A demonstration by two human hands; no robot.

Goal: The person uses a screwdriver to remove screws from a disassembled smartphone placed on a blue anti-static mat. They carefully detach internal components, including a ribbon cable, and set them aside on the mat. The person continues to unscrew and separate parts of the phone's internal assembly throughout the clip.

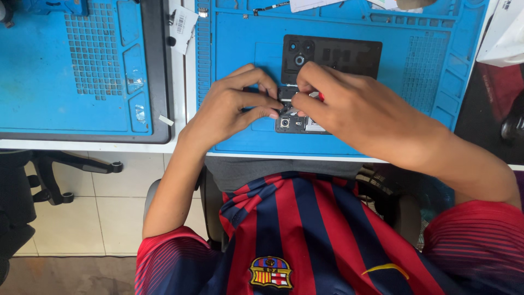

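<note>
Seated at a white table [109,146], a person bends both hands over an opened phone body [295,124] lying near the front edge of a blue repair mat [240,49]. The left hand [229,106] presses in from the left, its fingers [262,104] curled and pinched against the upper end of the device; the right hand [341,104] comes across from the right, its fingers [303,101] pinched on something small at the same spot, though what exactly sits between them is hidden by the knuckles. A small camera lens shows at the phone's lower left corner. Just behind the hands lies the detached black back cover [333,54], inner face up, flat on the mat. A second blue mat [65,65] lies to the left, well apart.

The risk here looks like one of force and grip: both sets of fingertips crowd one tight point, and a slip could plausibly tear a thin connector or flick a tiny part off the mat towards the tiled floor [109,207] below. The phone rests close to the table's near edge, so a hard tug could also drag it towards the person's lap.
</note>
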